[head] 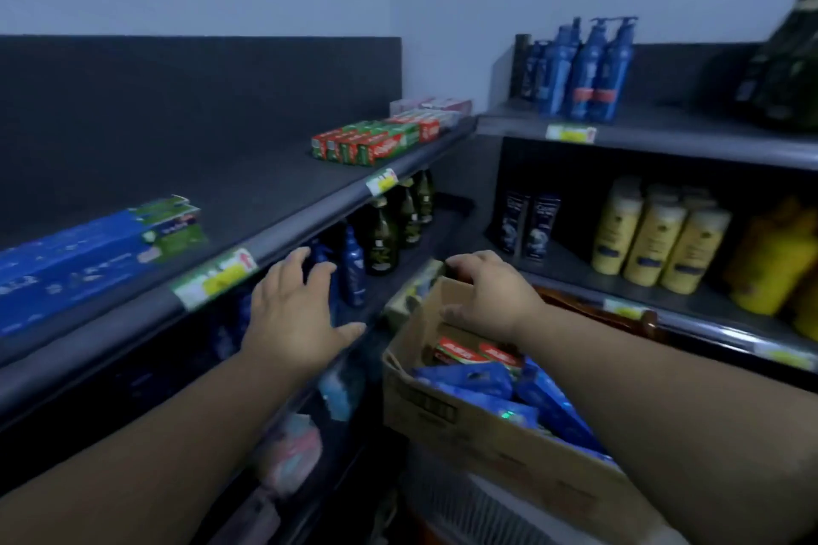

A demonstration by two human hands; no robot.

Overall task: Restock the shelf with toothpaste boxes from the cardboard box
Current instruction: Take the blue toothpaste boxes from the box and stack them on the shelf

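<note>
Pick step in hand. Toothpaste cartons [478,354] lie in the box [442,407]. The left hand [301,310] is held open below the shelf [265,173] edge. The right hand [487,296] is curled at the box's far rim against a pale carton [411,296]; which of the two is gripped cannot be told. Next, one carton must be lifted clear and shelved.

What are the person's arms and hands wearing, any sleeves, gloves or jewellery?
Both forearms are bare, with no sleeves in view. The left hand and right hand wear no gloves, and no rings, watch or bracelet show in this blurry picture.
</note>
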